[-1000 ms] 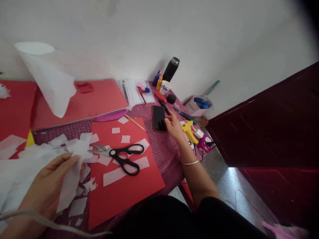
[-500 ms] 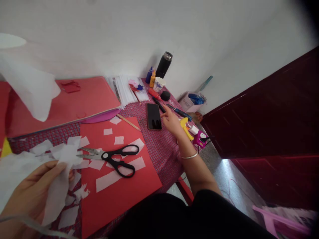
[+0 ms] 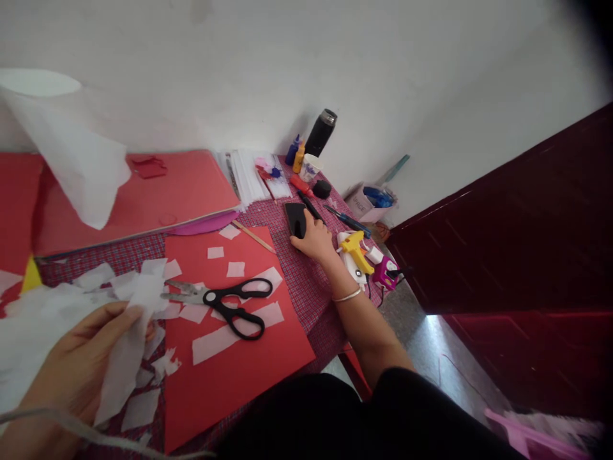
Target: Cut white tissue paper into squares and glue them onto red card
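My left hand (image 3: 90, 348) pinches a strip of thin white paper (image 3: 119, 370) between thumb and fingers at the left of the table. My right hand (image 3: 313, 237) reaches over the lower part of a black phone (image 3: 294, 216), its thumb at the near left corner and its fingers along the right side. Part of the phone is hidden under that hand. Between my hands, scissors with black handles (image 3: 238, 306) lie slightly spread on a red sheet (image 3: 230, 396), among cut white paper pieces (image 3: 235, 269). More white scraps (image 3: 141, 409) surround my left hand.
A white paper cone (image 3: 81, 160) stands at the back left, on a red board (image 3: 191, 185). At the back are a black flask (image 3: 320, 134), paint bottles (image 3: 297, 158) and a paper cup (image 3: 311, 167). A yellow glue gun (image 3: 357, 249) and purple power socket (image 3: 385, 273) are at the right edge.
My right hand has moved from the phone's right side onto its lower part and closed around it. The left hand keeps hold of the paper strip. The view has shifted slightly.
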`<state>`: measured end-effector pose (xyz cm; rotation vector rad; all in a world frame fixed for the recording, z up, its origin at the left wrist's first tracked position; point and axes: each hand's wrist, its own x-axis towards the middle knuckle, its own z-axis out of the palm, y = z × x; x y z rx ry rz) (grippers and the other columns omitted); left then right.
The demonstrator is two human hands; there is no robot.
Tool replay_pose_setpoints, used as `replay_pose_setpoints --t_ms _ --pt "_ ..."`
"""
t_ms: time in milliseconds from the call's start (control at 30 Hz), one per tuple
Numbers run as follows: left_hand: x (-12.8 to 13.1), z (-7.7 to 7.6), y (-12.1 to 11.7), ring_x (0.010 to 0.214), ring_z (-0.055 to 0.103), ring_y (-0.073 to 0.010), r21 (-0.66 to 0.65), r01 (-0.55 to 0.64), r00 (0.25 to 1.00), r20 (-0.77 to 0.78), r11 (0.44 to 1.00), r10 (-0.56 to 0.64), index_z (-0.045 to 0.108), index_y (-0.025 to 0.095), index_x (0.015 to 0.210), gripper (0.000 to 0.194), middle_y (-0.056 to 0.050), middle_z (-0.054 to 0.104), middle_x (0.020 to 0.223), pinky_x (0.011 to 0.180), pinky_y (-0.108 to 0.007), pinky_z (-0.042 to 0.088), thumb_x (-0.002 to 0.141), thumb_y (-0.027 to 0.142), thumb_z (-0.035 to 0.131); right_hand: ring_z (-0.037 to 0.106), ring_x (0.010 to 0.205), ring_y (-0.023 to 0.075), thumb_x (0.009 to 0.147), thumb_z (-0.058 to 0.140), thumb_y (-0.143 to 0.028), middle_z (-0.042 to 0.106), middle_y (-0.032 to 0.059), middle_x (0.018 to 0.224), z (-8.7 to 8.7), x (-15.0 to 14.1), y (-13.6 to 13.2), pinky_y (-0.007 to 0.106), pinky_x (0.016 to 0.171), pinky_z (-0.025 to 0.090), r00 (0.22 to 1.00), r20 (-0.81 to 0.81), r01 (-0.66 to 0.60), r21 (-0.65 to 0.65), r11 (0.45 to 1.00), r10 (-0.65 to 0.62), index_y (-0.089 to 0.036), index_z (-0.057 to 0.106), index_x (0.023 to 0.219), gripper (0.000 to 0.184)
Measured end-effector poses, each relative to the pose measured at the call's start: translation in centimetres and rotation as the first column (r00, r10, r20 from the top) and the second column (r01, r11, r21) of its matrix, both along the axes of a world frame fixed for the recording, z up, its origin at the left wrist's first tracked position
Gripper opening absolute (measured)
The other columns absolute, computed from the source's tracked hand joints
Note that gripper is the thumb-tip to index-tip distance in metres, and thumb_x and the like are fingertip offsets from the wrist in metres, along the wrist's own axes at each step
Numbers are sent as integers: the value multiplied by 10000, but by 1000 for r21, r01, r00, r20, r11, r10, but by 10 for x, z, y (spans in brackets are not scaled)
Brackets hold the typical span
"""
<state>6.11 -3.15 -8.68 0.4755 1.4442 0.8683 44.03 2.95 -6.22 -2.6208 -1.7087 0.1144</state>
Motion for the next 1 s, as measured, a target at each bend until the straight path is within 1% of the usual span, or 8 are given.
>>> replay_pose_setpoints --t_ms 100,200,367,433,500,667,867,1000 --pt "6 7 -1 471 587 -143 109 -22 1000 11 994 21 625 266 829 460 40 655 626 389 -198 501 469 339 902 517 1230 384 780 622 -474 505 184 1325 0 7 -1 525 980 416 1000 -25 4 -10 1000 -5 -261 215 1547 894" --pt "9 15 -1 462 587 -170 49 -19 1000 17 999 18 604 270 831 471 39 644 601 342 -219 478 471 360 895 507 1239 392 785 609 -531 499 182 1324 -2 12 2 539 971 423 999 -45 24 17 1000 -24 -270 238 1538 879" --pt "17 32 -3 451 552 -153 55 0 1000 31 998 -1 590 238 778 475 36 615 587 322 -210 441 433 359 892 489 1258 408 761 623 -615 492 201 1338 -4 14 10 556 978 410 996 -45 75 46 996 -73 -255 259 1533 926" --pt "21 39 -5 434 542 -158 42 16 999 39 999 -18 571 237 776 459 44 590 565 296 -210 408 463 372 878 485 1261 412 759 632 -612 486 212 1348 -3 13 12 560 983 398 997 -34 77 39 996 -76 -244 259 1534 936" --pt "23 43 -7 433 553 -155 82 -9 1000 28 997 7 561 229 781 420 46 580 559 307 -201 407 510 367 851 489 1257 417 766 631 -603 484 220 1356 -2 12 13 561 983 389 997 -24 70 32 997 -69 -235 260 1534 928" --pt "20 41 -7 366 491 -119 137 77 990 103 988 -92 516 218 792 317 48 563 544 301 -187 367 680 386 761 511 1234 453 744 658 -607 508 261 1313 -4 12 16 561 962 390 996 22 81 34 996 -82 -198 271 1523 960" --pt "17 42 -8 379 485 -102 155 104 988 94 982 -119 502 220 799 280 50 554 557 331 -175 367 746 375 729 536 1208 452 732 659 -621 533 276 1282 -4 12 19 557 957 400 993 42 109 25 994 -110 -157 316 1485 948" --pt "16 40 -8 387 498 -127 112 95 990 95 989 -106 515 228 827 315 49 569 565 313 -194 367 711 388 760 560 1187 409 722 671 -582 563 248 1267 -2 10 21 509 963 420 994 10 104 30 994 -105 -143 355 1454 910"
